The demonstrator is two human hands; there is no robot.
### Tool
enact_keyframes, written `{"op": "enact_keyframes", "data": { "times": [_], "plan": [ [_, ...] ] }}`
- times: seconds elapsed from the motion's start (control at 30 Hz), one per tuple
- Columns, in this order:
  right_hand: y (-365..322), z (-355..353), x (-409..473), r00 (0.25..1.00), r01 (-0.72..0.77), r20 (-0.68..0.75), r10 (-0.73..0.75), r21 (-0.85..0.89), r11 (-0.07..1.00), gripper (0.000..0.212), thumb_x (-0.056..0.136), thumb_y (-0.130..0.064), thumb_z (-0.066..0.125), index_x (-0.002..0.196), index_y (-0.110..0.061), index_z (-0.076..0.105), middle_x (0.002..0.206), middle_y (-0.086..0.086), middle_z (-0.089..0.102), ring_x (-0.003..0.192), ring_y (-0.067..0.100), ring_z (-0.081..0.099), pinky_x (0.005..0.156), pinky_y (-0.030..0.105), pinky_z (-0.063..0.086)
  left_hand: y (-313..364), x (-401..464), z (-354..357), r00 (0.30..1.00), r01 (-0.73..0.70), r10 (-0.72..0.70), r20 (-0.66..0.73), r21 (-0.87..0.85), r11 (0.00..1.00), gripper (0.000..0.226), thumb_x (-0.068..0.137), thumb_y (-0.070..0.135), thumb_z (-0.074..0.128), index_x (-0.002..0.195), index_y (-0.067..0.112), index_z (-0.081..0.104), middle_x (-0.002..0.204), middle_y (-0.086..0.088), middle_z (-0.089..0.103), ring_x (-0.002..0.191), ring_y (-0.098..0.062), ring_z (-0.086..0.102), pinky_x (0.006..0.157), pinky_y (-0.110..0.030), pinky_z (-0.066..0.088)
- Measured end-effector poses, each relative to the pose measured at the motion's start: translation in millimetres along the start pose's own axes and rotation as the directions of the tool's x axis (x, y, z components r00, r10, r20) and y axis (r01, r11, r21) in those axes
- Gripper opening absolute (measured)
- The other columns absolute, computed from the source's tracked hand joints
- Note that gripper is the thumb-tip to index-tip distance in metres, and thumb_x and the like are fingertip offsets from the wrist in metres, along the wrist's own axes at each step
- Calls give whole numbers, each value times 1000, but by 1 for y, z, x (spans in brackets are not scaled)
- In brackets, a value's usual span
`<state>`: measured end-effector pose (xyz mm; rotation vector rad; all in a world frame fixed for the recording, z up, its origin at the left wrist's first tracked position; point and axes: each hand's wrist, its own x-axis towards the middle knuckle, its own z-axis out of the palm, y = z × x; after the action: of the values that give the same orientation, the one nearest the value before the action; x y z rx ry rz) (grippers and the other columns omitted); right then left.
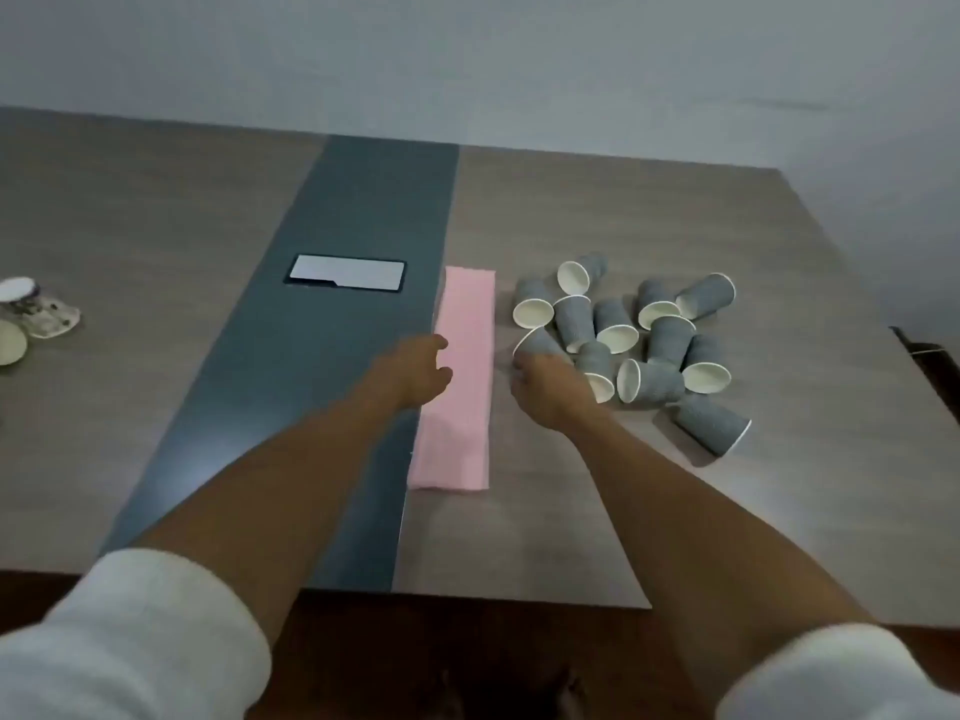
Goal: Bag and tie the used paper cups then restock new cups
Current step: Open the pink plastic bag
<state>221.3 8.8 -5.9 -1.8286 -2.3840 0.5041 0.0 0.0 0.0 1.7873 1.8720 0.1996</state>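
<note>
While the wide grey-brown wooden counter (597, 210) lies slick, the folded flat pink plastic bag (465, 376) beside the released left grip (415, 374) may slide; grey paper cups (639, 340) beyond the right grip (543, 381), grasping one, could roll off.

table (156, 210) | dark centre strip (332, 356) | silver panel (347, 273) set in strip

Both forearms bare, white sleeves (130, 631) pushed up near the elbows, stretched forward and converging. Left hand (415, 374) palm down, fingers loosely curled, thumb apart, holding nothing plainly visible. Right hand (540, 384) turned knuckles up, fingers curled downward and inward; whether closed around anything cannot be told.
</note>
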Motion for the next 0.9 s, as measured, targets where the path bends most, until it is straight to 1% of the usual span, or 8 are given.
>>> {"op": "enact_keyframes", "data": {
  "times": [0.1,0.4,0.5,0.57,0.63,0.73,0.8,0.9],
  "plan": [
    [-4,31,-6,995,-33,97,32,12,999,33,96,-39,52,119,-18,63,119,11,68,111,36,63,87,42,52,-21,-5,21,992,92,-93,84,7,996,64,97,34,57,155,14,38,159,-11,39,143,-31,41,116,-43,36],
    [-5,124,-29,895,-345,337,292,108,932,74,69,-70,72,117,-16,55,117,8,63,108,32,63,83,39,49,-60,-39,89,951,231,-197,239,-120,966,51,86,16,70,135,12,52,132,-12,61,114,-31,60,96,-38,50],
    [-6,144,-31,882,-380,378,281,221,898,58,70,-56,81,104,-15,59,106,7,63,98,28,63,75,34,47,-67,-39,103,947,286,-243,209,-206,936,52,84,2,70,132,7,52,128,-15,62,107,-26,59,84,-29,46],
    [-4,151,-29,899,-368,358,253,302,879,30,81,-35,80,75,-18,55,89,7,63,86,27,61,72,33,46,-69,-35,107,943,321,-274,191,-294,900,59,87,2,69,141,6,48,130,-18,60,113,-29,59,88,-30,46],
    [-1,148,-25,909,-368,329,257,343,864,36,89,-26,72,61,-19,50,76,6,61,78,25,58,69,32,44,-67,-31,102,943,332,-291,164,-371,867,57,91,9,70,143,3,49,131,-18,60,118,-33,59,97,-34,48],
    [-1,124,-14,935,-329,260,241,385,862,43,96,-25,61,56,-17,46,68,6,57,72,25,53,64,31,38,-59,-22,81,952,304,-290,102,-443,843,25,94,19,71,108,-1,69,102,-14,68,95,-31,65,80,-34,51],
    [-1,106,-6,949,-302,215,232,393,869,45,98,-22,56,56,-16,43,71,10,57,73,24,51,66,31,38,-52,-17,67,955,282,-293,54,-485,828,31,94,25,72,75,3,62,71,-8,55,70,-24,52,60,-30,40],
    [-2,66,6,953,-303,142,268,434,848,36,100,-22,51,69,-7,60,83,21,69,80,35,64,76,37,52,-35,-12,33,963,184,-263,-65,-553,812,38,92,26,74,69,6,53,65,-8,43,62,-19,39,56,-29,31]
  ]
}}
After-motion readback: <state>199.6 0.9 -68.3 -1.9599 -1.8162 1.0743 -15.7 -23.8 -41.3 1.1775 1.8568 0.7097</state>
